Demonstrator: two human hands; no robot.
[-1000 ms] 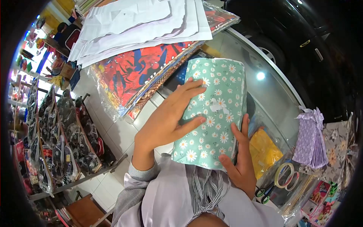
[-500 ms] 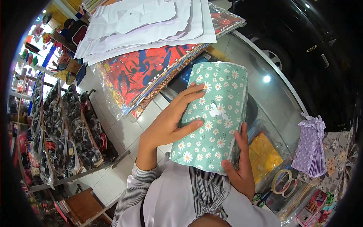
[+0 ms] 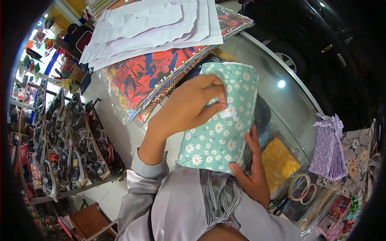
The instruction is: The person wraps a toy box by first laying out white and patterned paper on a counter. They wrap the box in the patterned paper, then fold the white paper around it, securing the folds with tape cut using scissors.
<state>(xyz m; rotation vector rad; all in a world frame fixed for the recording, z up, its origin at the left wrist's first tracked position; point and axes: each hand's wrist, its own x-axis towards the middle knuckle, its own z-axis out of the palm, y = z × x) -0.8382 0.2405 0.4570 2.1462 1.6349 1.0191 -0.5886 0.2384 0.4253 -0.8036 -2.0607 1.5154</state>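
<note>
A stack of white paper sheets (image 3: pixel 152 28) lies on red and blue printed sheets in plastic (image 3: pixel 148 74). On the glass table (image 3: pixel 277 100) are a yellow packet (image 3: pixel 277 162), tape rolls (image 3: pixel 302 186) and a purple pleated bundle (image 3: pixel 330 148). Beyond the glass stands what seems a dark car (image 3: pixel 321 44). Bagged goods hang on a rack (image 3: pixel 68 140).

The left hand (image 3: pixel 185 110) reaches forward from a striped sleeve, wrist bent, fingers curled and thumb meeting the fingertips in a pinch at its far end. The right hand (image 3: pixel 251 172) sits lower and nearer the body, palm turned inward, fingers spread upward, thumb pointing left.
</note>
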